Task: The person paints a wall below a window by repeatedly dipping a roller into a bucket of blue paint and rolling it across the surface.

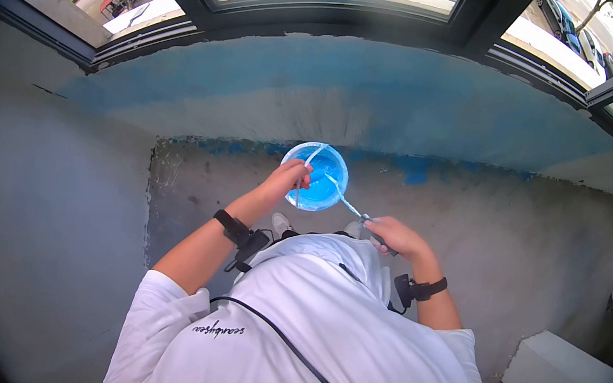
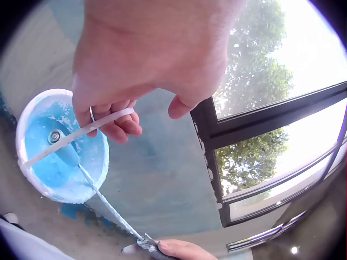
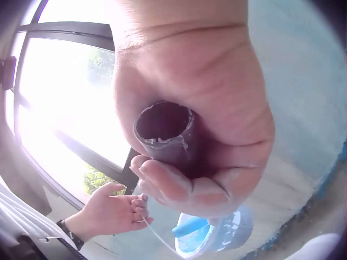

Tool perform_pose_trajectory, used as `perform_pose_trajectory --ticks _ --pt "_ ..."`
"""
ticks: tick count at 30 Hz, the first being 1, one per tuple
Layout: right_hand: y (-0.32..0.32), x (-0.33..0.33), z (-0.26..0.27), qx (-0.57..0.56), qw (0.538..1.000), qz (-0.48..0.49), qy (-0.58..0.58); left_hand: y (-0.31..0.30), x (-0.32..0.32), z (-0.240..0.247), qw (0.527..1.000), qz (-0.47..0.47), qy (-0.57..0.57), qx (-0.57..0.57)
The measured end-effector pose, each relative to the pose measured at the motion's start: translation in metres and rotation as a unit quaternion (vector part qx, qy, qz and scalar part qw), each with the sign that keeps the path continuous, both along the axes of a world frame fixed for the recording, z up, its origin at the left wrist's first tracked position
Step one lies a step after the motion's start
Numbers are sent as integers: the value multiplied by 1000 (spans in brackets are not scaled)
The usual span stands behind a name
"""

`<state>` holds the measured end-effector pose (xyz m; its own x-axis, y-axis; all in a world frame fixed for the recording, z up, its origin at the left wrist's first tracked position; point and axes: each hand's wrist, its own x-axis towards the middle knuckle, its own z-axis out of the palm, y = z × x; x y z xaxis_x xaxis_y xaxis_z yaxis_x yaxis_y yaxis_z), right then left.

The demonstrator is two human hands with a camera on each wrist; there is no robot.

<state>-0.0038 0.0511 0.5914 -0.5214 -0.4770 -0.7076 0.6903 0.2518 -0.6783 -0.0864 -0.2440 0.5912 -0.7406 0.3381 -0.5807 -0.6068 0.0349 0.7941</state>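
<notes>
A white bucket of light blue paint hangs in front of the body. The curled fingers of my left hand hold its thin white bail handle. My right hand grips a paint roller by its dark, hollow-ended handle. The roller's paint-coated metal rod slants over the bucket rim. In the left wrist view, the blue-coated roller head lies inside the bucket against the painted inner wall. Pale paint smears mark the right fingers.
Ahead is a low wall partly painted blue, beneath dark-framed windows. Blue paint marks its foot along the grey floor. A white box-like block stands at the right. The person's shoes are just below the bucket.
</notes>
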Motion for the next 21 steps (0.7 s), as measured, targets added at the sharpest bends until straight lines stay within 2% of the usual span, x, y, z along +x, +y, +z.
perform_pose_trajectory --ticks 2,6,9,10,12,15,17,21 --pt "-21 0 4 1 1000 3 -3 -18 -4 -3 1000 2 4 9" --pt "-65 -3 0 93 995 15 22 -49 -9 -15 1000 -8 13 21" --pt "-92 -7 -1 59 998 -21 -3 -69 -12 -42 998 -50 43 6" --pt "-102 -6 -3 63 998 -25 -7 -75 -11 -44 998 -49 43 15" --pt "-116 -9 -5 73 997 -22 -11 -86 -11 -47 998 -40 36 -40" --pt "-139 -7 -1 87 996 -15 -18 -105 -12 -60 999 -21 41 -23" --pt "-151 -7 -5 27 994 -67 -81 -115 -11 -67 999 -16 39 -12" --pt "-173 -3 -9 35 993 -64 -91 -132 -9 -81 999 -1 37 -14"
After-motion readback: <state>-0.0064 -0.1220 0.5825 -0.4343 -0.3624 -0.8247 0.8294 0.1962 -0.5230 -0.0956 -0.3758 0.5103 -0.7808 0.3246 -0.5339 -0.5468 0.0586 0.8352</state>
